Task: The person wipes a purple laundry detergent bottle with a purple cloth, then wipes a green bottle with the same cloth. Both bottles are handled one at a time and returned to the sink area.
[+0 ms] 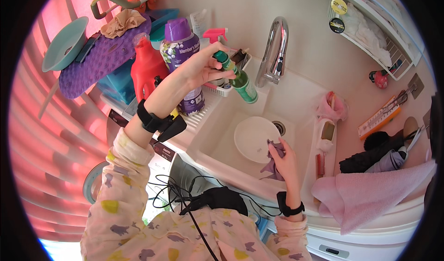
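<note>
My left hand (204, 65) grips a green glass bottle (245, 90) by its neck, below the dark green cap. Tilted, the bottle hangs over the back left of the white sink (222, 163). In my right hand (286, 159) is a crumpled purple cloth (272, 170), pinched between thumb and fingers near the sink's front. Below it a round white plate (251, 136) lies in the basin, partly over the metal drain (279, 127). The cloth and fingers overlap the plate's right edge in view; whether they touch it I cannot tell.
A chrome faucet (277, 49) rises behind the basin. Left of it stand a purple-capped bottle (178, 42), a red jug (145, 65) and a white basket (219, 90). A pink towel (367, 195) drapes over the right edge. Black cables (177, 188) hang before my body.
</note>
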`<state>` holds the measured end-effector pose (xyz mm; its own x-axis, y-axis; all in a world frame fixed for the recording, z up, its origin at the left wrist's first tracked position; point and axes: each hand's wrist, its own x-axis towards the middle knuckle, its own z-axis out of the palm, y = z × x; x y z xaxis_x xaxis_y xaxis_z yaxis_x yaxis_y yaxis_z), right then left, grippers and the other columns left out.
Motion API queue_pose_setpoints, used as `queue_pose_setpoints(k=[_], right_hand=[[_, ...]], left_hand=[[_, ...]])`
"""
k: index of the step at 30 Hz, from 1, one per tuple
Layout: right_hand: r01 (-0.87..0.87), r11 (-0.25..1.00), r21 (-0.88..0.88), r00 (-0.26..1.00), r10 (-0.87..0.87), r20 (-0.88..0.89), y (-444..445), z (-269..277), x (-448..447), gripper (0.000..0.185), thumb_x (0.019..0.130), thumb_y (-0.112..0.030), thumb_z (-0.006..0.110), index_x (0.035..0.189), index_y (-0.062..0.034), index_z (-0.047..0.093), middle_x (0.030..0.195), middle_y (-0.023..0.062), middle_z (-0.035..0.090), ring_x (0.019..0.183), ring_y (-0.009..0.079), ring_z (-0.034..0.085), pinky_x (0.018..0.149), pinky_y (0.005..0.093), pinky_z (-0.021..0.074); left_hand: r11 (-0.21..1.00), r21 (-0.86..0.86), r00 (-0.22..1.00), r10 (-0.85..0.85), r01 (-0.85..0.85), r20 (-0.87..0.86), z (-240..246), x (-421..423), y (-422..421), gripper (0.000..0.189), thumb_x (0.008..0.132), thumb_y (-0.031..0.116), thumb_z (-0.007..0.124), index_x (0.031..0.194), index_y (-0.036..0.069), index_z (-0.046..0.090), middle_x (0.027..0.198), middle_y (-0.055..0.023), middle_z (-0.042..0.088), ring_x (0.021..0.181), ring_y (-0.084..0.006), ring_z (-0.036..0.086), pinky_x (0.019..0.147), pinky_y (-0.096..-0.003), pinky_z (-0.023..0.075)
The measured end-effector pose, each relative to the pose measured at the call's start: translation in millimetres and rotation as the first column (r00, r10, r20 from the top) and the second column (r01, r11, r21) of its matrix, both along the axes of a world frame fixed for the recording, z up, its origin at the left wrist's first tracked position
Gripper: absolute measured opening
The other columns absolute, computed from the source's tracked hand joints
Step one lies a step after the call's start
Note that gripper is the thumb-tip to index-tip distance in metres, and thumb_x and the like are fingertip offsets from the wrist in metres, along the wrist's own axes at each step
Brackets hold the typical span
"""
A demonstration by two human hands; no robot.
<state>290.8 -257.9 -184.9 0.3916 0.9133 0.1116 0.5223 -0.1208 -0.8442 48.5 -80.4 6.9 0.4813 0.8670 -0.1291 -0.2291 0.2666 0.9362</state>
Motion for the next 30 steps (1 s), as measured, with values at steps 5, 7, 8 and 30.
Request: queue_pose_setpoints(k=[5, 7, 8, 30], right_hand=[[-0.186, 0.983, 0.015, 0.982, 0.186, -0.019, 26, 13, -27, 0.09, 0.075, -0.04, 0.072, 0.139, 0.0033, 0.025, 0.059, 0.0104, 0.06, 0.057, 0.022, 0.061, 0.057, 0.0293, 0.0466], [-0.251, 0.968, 0.014, 0.966, 0.251, -0.068, 34, 22, -38, 0.093, 0.073, -0.039, 0.074, 0.14, 0.0021, 0.024, 0.058, 0.0088, 0.058, 0.054, 0.0184, 0.058, 0.054, 0.0271, 0.0445], [-0.265, 0.964, 0.013, 0.959, 0.265, -0.097, 36, 27, -41, 0.092, 0.072, -0.038, 0.075, 0.14, 0.0003, 0.026, 0.059, 0.0083, 0.058, 0.053, 0.016, 0.057, 0.053, 0.0258, 0.0434], [-0.523, 0.821, 0.23, 0.73, 0.571, -0.376, 56, 39, -96, 0.045, 0.078, -0.016, 0.073, 0.113, 0.0003, 0.049, 0.089, 0.0045, 0.064, 0.075, 0.0114, 0.061, 0.067, 0.0271, 0.0491]], left_hand=[[0.993, -0.088, 0.993, -0.081, 0.073, -0.088, 0, 3, -28, 0.037, 0.076, 0.029, 0.067, 0.061, 0.0, 0.05, 0.092, -0.0184, 0.065, 0.089, -0.0342, 0.065, 0.081, -0.0263, 0.0555], [0.989, -0.143, 0.988, -0.053, 0.032, -0.144, -4, 6, -39, 0.038, 0.076, 0.029, 0.068, 0.059, 0.0, 0.049, 0.094, -0.0193, 0.065, 0.089, -0.0334, 0.065, 0.081, -0.0257, 0.0554], [0.982, -0.149, 0.985, -0.136, 0.12, -0.106, -6, 5, -44, 0.037, 0.076, 0.029, 0.068, 0.061, 0.0, 0.05, 0.094, -0.0177, 0.065, 0.09, -0.0316, 0.065, 0.082, -0.0256, 0.0548], [0.874, 0.449, 0.917, 0.01, 0.185, -0.399, -57, -69, -114, 0.036, 0.083, 0.02, 0.058, 0.114, 0.001, 0.058, 0.109, -0.0138, 0.06, 0.115, -0.0218, 0.049, 0.089, -0.0345, 0.0469]])
